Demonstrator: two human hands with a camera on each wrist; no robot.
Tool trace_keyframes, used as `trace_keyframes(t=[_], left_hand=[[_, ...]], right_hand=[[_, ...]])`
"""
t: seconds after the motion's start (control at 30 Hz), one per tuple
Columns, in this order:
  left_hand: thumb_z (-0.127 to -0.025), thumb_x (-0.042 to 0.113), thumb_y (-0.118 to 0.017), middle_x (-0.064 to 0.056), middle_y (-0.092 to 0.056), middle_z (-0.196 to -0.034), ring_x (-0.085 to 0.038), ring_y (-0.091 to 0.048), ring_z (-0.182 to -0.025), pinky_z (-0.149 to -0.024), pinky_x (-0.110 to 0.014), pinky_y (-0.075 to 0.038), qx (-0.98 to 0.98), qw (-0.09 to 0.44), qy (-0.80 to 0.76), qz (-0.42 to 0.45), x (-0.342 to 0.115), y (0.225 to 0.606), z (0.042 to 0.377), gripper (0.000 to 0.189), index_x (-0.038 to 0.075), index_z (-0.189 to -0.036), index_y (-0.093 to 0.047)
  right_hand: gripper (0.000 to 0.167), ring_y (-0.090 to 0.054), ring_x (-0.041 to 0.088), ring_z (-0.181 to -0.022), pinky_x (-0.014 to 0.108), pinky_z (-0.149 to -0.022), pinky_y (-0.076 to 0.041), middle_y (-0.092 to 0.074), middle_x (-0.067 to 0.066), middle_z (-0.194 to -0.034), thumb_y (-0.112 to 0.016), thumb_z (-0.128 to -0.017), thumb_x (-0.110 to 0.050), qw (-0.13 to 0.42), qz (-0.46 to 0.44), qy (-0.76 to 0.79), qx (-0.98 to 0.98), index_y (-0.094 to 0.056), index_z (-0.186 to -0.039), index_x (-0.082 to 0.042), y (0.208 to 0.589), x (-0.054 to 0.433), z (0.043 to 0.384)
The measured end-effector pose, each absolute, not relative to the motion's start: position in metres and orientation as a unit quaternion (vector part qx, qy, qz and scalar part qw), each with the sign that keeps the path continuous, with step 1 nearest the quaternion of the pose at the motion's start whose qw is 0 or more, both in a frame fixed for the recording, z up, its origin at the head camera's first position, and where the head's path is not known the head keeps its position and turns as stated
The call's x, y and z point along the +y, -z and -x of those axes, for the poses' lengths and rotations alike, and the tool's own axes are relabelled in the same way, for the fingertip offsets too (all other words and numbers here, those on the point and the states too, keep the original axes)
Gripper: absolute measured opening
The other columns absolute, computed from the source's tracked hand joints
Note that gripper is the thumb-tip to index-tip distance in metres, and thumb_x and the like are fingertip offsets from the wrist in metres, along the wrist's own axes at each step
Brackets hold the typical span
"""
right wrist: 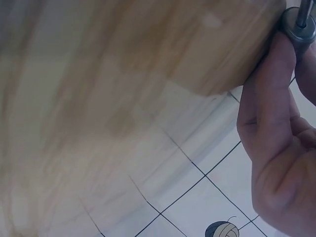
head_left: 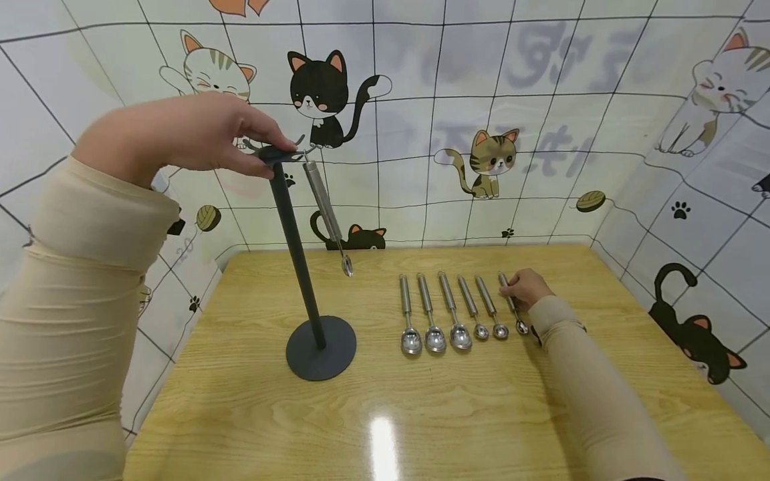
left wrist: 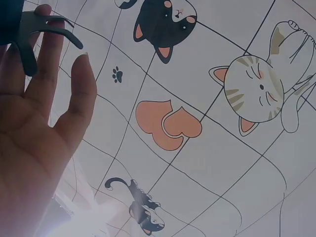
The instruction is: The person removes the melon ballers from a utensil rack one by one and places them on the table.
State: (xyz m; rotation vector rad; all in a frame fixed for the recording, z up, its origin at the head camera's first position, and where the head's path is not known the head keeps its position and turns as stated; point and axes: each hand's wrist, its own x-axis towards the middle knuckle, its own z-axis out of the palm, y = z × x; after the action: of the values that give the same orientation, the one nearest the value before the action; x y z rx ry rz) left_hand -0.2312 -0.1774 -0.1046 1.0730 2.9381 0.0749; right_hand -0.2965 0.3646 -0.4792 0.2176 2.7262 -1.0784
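Observation:
At the upper left, my left hand [head_left: 210, 137] grips the top of a dark metal stand [head_left: 295, 247], thumb and fingers about its hooked head; in the left wrist view its hooks [left wrist: 52, 32] cross in front of the fingers. From one hook hangs a small steel scoop [head_left: 325, 207] with a narrow oval end. My right hand [head_left: 527, 288] pinches the handle of a small melon baller [head_left: 521, 327] at the right end of a row on the table. Its metal handle [right wrist: 298, 29] also shows between my fingers in the right wrist view.
Left of my right hand lie several steel scoops in a row: larger ones such as the ice cream scoop [head_left: 411, 341], then smaller melon ballers [head_left: 500, 330]. The stand's round base [head_left: 337, 361] rests on the wooden table [head_left: 301, 427]. Cat-patterned walls [head_left: 409, 194] enclose the table.

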Motion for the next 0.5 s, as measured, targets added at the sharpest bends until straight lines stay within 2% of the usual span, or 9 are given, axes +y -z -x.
trace_keyframes(t=[0.2,0.4,0.5], left_hand=[[-0.090,0.003,-0.076,-0.011,-0.062,-0.140,-0.034,-0.051,-0.134,-0.104,-0.055,-0.041,0.933,0.021,-0.055,-0.354,-0.183,0.104,0.233,0.050,0.014,-0.137,-0.065],[-0.087,-0.003,-0.076,-0.010,-0.065,-0.136,-0.032,-0.058,-0.129,-0.097,-0.049,-0.046,0.924,-0.012,-0.062,-0.377,-0.191,0.107,0.234,0.051,0.018,-0.133,-0.070],[-0.087,-0.003,-0.077,-0.009,-0.064,-0.137,-0.031,-0.057,-0.130,-0.097,-0.048,-0.046,0.924,-0.016,-0.076,-0.375,-0.192,0.109,0.234,0.051,0.020,-0.132,-0.070]], right_hand=[[0.027,-0.057,0.023,-0.075,0.035,-0.064,-0.050,-0.057,0.028,-0.109,-0.067,-0.099,-0.014,0.099,-0.073,0.368,0.922,-0.055,-0.108,0.009,0.479,0.364,0.296],[0.030,-0.062,0.025,-0.081,0.037,-0.068,-0.054,-0.058,0.028,-0.110,-0.067,-0.099,-0.015,0.113,-0.062,0.364,0.922,-0.055,-0.111,0.011,0.477,0.367,0.297],[0.031,-0.063,0.024,-0.079,0.037,-0.067,-0.055,-0.060,0.027,-0.105,-0.066,-0.100,-0.015,0.121,-0.057,0.355,0.925,-0.056,-0.111,0.012,0.477,0.369,0.297]])
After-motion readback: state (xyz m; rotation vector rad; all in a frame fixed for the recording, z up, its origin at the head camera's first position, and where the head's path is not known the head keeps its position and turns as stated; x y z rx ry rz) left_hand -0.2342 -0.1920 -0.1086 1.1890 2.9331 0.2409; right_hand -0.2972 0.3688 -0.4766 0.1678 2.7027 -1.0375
